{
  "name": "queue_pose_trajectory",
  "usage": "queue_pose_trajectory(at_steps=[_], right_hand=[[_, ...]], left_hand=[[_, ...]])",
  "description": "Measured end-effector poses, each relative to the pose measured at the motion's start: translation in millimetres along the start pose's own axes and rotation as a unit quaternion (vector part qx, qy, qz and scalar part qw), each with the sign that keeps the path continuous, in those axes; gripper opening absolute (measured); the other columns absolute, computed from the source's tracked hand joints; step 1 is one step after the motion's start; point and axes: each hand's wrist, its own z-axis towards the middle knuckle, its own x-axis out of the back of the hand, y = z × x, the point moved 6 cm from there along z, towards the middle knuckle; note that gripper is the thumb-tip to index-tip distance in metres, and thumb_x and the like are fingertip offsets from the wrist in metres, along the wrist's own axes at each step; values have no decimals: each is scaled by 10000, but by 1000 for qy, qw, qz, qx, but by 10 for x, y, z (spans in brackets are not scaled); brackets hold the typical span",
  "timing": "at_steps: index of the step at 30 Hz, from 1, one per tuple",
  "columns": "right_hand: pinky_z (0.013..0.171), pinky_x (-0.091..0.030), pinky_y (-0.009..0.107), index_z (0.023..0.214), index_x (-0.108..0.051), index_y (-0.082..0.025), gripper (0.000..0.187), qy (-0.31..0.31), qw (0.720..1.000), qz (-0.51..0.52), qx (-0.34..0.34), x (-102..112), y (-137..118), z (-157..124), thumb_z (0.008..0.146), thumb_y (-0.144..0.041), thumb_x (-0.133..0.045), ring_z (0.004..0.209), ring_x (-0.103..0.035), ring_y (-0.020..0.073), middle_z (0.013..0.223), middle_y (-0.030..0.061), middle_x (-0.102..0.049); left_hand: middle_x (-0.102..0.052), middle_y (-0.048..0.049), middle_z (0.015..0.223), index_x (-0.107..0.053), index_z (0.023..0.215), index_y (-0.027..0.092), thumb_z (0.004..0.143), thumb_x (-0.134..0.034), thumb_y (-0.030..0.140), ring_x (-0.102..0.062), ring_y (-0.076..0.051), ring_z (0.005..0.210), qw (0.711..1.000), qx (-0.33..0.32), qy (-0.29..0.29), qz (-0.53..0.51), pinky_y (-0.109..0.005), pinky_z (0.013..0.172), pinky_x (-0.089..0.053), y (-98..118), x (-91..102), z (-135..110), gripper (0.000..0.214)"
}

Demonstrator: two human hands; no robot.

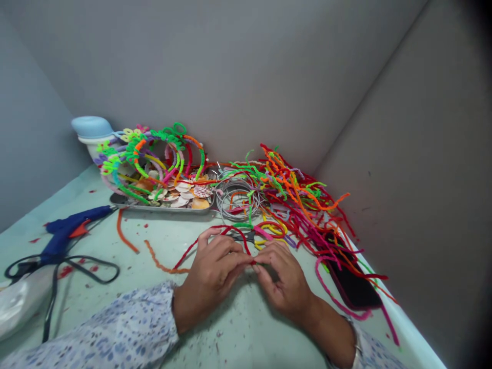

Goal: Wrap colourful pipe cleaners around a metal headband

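Note:
My left hand (pixel 219 269) and my right hand (pixel 282 274) meet fingertip to fingertip low over the table. Both pinch a red pipe cleaner (pixel 191 247), whose loose length loops up behind my left fingers and trails to the left. A stretch of green and pink pipe cleaner (pixel 246 225) shows just beyond my fingertips; whether it joins the red one I cannot tell. Behind my hands lies a pair of dark-handled scissors (pixel 246 236), partly covered. An orange pipe cleaner (pixel 159 264) rests left of my left hand.
A metal tray (pixel 161 207) holds seashells (pixel 188 193) and fuzzy headbands (pixel 154 148). Beside it sits a wire coil (pixel 236 197). Many pipe cleaners (pixel 300 205) heap at right, partly over a phone (pixel 353 282). A blue glue gun (pixel 73 230) with its cord lies left, near a blue-lidded container (pixel 92 130).

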Motion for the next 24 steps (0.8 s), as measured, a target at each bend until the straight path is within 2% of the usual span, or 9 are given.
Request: queue_pose_trajectory(at_steps=[8, 16, 24], right_hand=[[759, -434, 423, 942, -547, -207, 169, 0, 999, -44, 10, -5, -12, 14, 813, -106, -505, 771, -555, 217, 807, 52, -624], [774, -430, 424, 952, -550, -203, 173, 0, 999, -48, 10, 0, -21, 14, 818, -103, -504, 787, -552, 217, 810, 52, -628], [810, -425, 434, 958, -551, -199, 166, -24, 998, -54, 16, -18, -9, 12, 829, -111, -494, 797, -548, 214, 830, 55, -628]], left_hand=[[-677, -13, 865, -633, 940, 224, 918, -499, 202, -570, -166, 857, 999, 22, -29, 4, -408, 937, -297, -13, -51, 13, 137], [-675, 2, 871, -639, 928, 232, 899, -548, 206, -564, -150, 844, 999, 17, -28, 5, -408, 961, -266, -48, -34, 5, 99], [-638, -27, 886, -589, 936, 191, 918, -460, 151, -517, -177, 847, 996, 9, -86, 13, -400, 890, -301, -8, -86, 16, 135]])
